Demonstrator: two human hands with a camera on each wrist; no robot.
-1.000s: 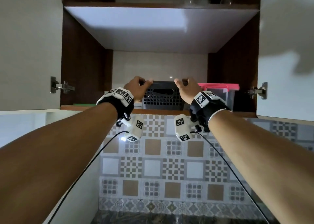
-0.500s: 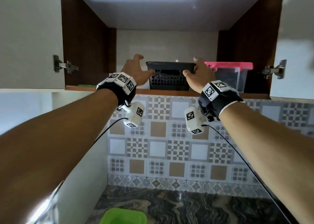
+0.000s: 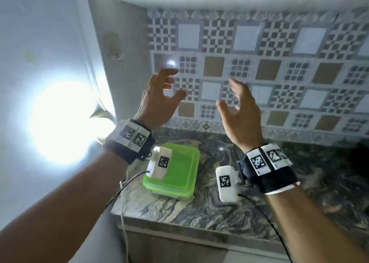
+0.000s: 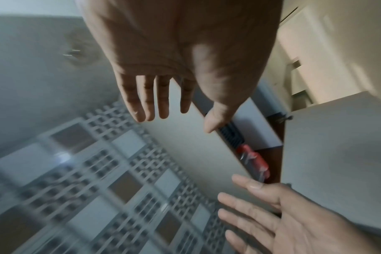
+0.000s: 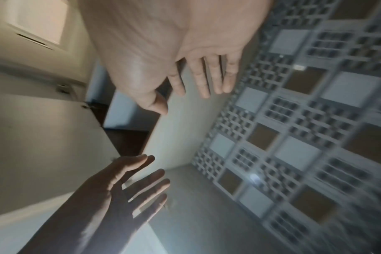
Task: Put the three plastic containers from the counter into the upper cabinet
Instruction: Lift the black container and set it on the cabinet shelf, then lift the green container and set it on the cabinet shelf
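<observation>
Green-lidded plastic container (image 3: pixel 173 170) resting on the marbled bench (image 3: pixel 219 208), toward its left end near the side wall. Left hand (image 3: pixel 157 103) and right hand (image 3: pixel 239 115) raised above the bench in front of the patterned tile wall (image 3: pixel 259 67), palms facing each other, each grip wide with fingers spread and holding nothing. In the left wrist view, a dark basket (image 4: pixel 230 135) and a red-lidded container (image 4: pixel 253 161) sit side by side in the upper cabinet (image 4: pixel 270 161).
</observation>
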